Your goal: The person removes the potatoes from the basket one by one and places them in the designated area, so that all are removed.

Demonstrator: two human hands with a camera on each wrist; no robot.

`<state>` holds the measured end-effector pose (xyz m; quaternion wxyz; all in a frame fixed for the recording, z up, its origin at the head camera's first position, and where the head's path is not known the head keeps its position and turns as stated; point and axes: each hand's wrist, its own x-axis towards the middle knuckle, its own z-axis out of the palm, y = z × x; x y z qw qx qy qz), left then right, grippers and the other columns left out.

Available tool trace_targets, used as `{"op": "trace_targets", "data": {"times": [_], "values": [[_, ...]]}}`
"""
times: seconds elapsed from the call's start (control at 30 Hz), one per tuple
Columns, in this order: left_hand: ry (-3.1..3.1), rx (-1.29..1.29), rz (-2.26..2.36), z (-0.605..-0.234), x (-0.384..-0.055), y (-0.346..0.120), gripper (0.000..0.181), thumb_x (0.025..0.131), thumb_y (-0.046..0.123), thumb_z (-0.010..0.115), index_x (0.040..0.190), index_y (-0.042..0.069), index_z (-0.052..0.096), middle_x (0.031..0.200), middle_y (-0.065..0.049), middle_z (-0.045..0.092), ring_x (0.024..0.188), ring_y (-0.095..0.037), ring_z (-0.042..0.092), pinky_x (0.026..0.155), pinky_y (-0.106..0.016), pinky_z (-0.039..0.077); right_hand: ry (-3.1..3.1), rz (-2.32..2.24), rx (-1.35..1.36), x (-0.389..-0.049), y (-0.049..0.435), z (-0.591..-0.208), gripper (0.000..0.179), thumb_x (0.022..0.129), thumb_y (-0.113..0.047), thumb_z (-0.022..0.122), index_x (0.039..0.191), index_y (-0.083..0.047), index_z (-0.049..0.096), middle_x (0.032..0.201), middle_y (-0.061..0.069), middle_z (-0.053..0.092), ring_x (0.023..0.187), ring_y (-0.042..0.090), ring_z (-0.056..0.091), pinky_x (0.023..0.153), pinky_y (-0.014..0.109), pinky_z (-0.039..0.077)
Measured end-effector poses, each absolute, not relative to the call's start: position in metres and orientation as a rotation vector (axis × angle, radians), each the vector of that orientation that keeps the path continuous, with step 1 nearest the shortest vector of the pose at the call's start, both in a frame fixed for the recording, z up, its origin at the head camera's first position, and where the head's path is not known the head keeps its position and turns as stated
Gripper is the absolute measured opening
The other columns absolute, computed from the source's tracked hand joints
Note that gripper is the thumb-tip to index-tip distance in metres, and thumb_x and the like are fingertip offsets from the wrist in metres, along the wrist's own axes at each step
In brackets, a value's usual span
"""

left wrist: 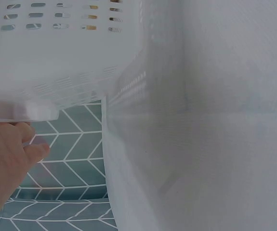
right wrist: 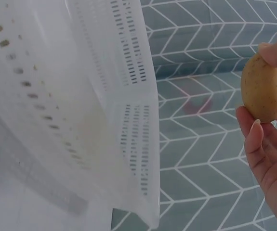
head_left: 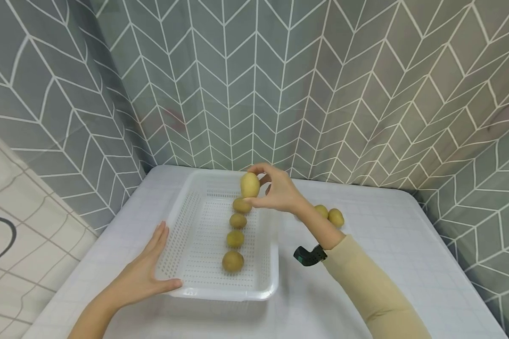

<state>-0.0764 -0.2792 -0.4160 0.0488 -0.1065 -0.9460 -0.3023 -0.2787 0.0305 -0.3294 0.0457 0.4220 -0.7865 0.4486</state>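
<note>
By the right hand, a potato is pinched with the fingertips at frame centre, above the basket; the left hand, fingers extended, is laid at the basket's lower-left corner, probably for steadying. Four lined-up potatoes are shown only as yellowish patches by the left wrist view.

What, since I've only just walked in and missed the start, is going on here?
A person is handling potatoes with both hands. The right hand holds one potato between thumb and fingers, above the far part of a white basket. Four other potatoes lie in a row inside it. The left hand touches the basket's near left corner. At least two more potatoes lie on the table, right of the basket.
</note>
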Motion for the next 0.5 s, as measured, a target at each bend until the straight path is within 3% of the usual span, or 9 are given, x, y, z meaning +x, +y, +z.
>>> {"op": "trace_targets", "data": {"times": [0.3,0.5], "values": [[-2.877,-0.338,-0.917,-0.418,-0.078,-0.279,0.125,0.069,0.045,0.083,0.152,-0.003,0.003,0.160,-0.015,-0.007,0.137,-0.054,0.017,0.092,-0.071,0.034,-2.394,1.353,1.247,-0.283,0.060,-0.328,0.067,0.066,-0.011,0.088,0.124,-0.002,0.056,0.118,0.011,0.060,0.085,0.025,0.063,0.057,0.030,0.049],[-2.878,-0.323,-0.909,-0.421,-0.078,-0.279,0.124,0.070,0.045,0.083,0.153,-0.002,0.003,0.160,-0.012,-0.009,0.136,-0.054,0.017,0.091,-0.073,0.033,-2.435,1.327,1.195,-0.285,0.081,-0.327,0.063,0.068,-0.013,0.087,0.122,-0.007,0.056,0.116,0.003,0.060,0.086,0.018,0.063,0.057,0.029,0.049]]}}
